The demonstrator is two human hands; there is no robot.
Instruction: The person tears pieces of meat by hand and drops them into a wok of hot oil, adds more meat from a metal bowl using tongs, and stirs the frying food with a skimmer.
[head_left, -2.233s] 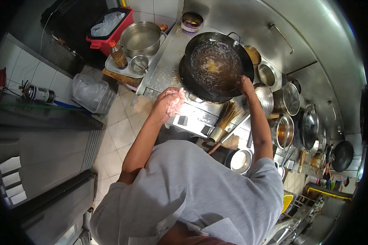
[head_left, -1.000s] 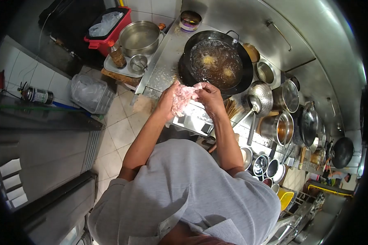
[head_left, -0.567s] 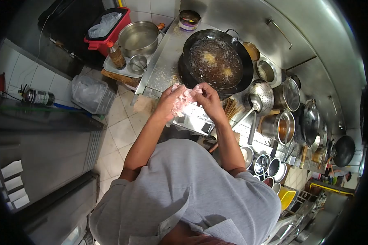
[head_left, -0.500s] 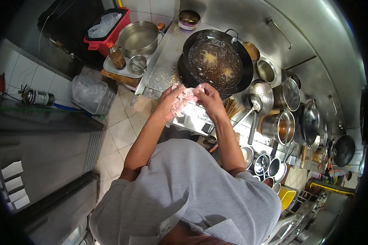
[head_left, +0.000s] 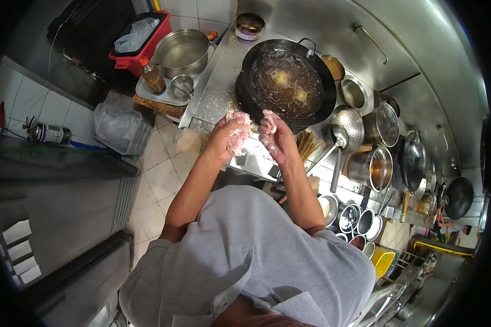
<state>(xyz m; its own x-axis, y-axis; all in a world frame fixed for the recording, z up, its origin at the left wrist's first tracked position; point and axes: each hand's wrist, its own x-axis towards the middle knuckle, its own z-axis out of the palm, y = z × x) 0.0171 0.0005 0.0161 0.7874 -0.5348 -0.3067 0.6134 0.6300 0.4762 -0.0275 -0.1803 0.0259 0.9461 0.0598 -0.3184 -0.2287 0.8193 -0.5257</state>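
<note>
Pale pink raw meat [head_left: 238,133] fills my left hand [head_left: 222,137], whose fingers are wrapped round it. A small gap away, my right hand [head_left: 280,139] holds another pink piece [head_left: 268,122] at its fingers. Both hands are over the near edge of the stove, just below a black wok [head_left: 328,101]. Dark bubbling oil is in the wok, with two golden pieces [head_left: 280,78] floating in it.
Right of the wok lie a perforated ladle [head_left: 352,121], a bamboo brush [head_left: 307,144], and several pots [head_left: 371,169]. At left, a tray [head_left: 172,98] bears a large pot [head_left: 181,53] and a bottle [head_left: 153,77]. A red bin [head_left: 162,34] stands beyond.
My right hand has left the wok's rim and come to the meat in my left hand. The meat has parted into two portions, one per hand. Two golden pieces now show in the oil.
</note>
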